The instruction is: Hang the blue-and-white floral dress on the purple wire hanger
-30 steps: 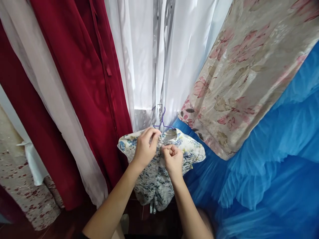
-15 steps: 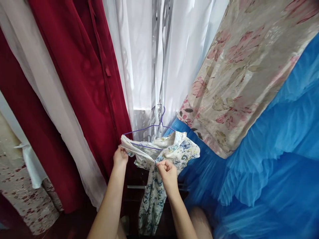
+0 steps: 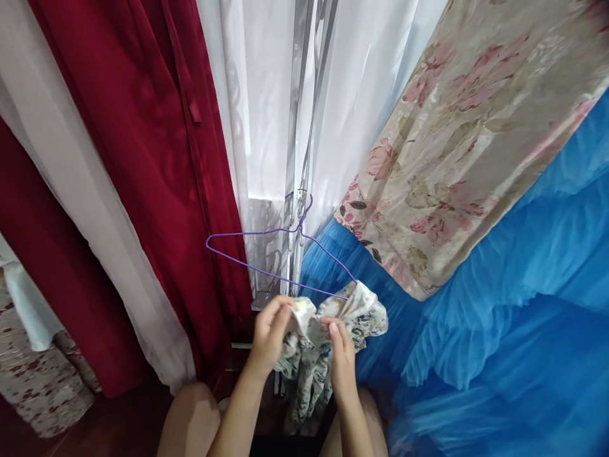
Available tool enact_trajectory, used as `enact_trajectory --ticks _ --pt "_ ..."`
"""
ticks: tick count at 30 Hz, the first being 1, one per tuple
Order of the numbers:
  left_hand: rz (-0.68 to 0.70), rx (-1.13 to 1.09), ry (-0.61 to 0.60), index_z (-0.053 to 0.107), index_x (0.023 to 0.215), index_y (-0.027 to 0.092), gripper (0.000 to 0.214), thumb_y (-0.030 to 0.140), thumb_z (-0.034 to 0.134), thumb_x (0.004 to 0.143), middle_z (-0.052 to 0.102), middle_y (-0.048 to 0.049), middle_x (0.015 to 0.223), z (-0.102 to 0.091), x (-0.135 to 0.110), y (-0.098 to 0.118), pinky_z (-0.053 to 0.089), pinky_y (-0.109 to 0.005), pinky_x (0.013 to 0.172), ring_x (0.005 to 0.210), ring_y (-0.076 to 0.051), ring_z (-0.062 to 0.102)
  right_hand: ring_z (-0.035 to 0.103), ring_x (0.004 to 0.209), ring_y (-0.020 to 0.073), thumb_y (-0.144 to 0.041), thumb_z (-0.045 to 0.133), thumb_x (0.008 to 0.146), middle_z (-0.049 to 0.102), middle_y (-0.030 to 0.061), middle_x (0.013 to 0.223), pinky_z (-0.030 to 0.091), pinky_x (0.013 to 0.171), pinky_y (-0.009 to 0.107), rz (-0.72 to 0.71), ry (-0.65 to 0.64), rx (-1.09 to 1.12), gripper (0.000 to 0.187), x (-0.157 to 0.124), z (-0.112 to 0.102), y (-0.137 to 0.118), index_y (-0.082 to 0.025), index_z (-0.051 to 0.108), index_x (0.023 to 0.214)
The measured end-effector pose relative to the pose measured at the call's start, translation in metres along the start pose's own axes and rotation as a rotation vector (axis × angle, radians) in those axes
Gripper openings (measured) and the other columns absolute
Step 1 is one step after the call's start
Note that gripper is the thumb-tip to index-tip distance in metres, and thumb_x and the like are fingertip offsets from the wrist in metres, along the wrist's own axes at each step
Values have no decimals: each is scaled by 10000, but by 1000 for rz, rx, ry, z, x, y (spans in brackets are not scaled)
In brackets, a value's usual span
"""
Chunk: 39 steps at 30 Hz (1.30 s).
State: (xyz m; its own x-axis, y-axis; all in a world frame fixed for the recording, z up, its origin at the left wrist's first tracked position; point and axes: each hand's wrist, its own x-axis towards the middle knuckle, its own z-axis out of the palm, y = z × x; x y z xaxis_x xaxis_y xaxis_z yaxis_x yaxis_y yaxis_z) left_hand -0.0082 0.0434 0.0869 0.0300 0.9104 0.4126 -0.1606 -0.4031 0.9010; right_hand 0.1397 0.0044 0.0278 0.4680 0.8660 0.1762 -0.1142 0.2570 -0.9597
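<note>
Left hand was clamped on floral blouse | right hand was clamped on it, nearer purple hanger's right corner | blouse hung from that corner

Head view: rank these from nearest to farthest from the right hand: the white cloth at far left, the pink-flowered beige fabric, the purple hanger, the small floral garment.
From the right hand:
1. Small floral garment, held in it.
2. Purple hanger, just above it.
3. Pink-flowered beige fabric, up to the right.
4. White cloth, near the left edge.
</note>
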Motion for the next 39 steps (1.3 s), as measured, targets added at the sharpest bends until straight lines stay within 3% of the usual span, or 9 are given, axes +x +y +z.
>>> enact_trajectory --ticks 3,7,11,15,21,26,29,33,39 --pt "72 159 -333 653 931 184 287 394 479 1021 636 -58 926 22 -9 16 468 -301 884 931 -199 605 566 1200 290 -775 524 849 726 77 1136 423 1017 387 213 -255 150 645 -7 5 -13 -218 752 1082" --pt "18 236 -487 607 1234 229 363 435 371 1051 585 -99 1267 17 -16 12 348 -371 1118 1255 -244 504 549 1286 325 -818 508 822 731 106 1194 387 1098 465 456 -425 408 735 -21 -5 -23 -220 725 1189" --pt "-216 217 -699 537 1383 229 536 547 264 1048 579 -96 1350 -17 -32 -10 364 -402 1117 1270 -260 513 650 1134 355 -469 849 695 767 107 1076 472 1004 474 442 -438 439 484 -25 -27 -40 -212 755 1094" --pt "-259 359 -868 675 1134 193 422 550 606 921 667 -80 1160 -44 -49 -18 447 -382 1012 1100 -261 597 718 911 364 -366 906 539 782 100 893 551 849 464 513 -288 483 452 -14 -40 -65 -190 775 935" --pt "-181 114 -736 389 1501 276 689 407 700 900 490 -98 1467 -50 -53 4 312 -410 1174 1357 -257 447 715 828 319 -334 865 615 760 96 792 557 778 414 593 -425 464 345 -15 -13 -81 -155 763 892" --pt "-247 90 -709 668 992 157 275 423 662 921 632 -55 931 -51 -45 19 485 -339 916 926 -196 597 683 729 243 -347 873 630 732 60 742 532 721 345 590 -519 441 296 -19 -9 -67 -160 736 814" --pt "-188 26 -732 646 1120 175 304 360 709 888 618 -79 1109 -54 -40 25 441 -365 1003 1069 -223 572 633 653 197 -384 921 549 698 29 683 503 660 304 565 -507 417 349 -20 -13 -63 -170 719 738" --pt "-264 -74 -815 505 1371 237 686 291 827 767 594 -80 1225 -55 -46 16 438 -392 1022 1151 -246 554 534 570 140 -396 929 540 635 2 628 429 579 257 568 -605 352 369 -26 -2 -60 -160 716 729" --pt "-195 -27 -678 688 961 147 352 423 800 775 553 -85 1039 -55 -52 16 456 -333 883 960 -217 548 378 557 97 -393 885 590 510 -23 597 308 533 230 453 -896 309 345 -28 7 -60 -129 687 692"
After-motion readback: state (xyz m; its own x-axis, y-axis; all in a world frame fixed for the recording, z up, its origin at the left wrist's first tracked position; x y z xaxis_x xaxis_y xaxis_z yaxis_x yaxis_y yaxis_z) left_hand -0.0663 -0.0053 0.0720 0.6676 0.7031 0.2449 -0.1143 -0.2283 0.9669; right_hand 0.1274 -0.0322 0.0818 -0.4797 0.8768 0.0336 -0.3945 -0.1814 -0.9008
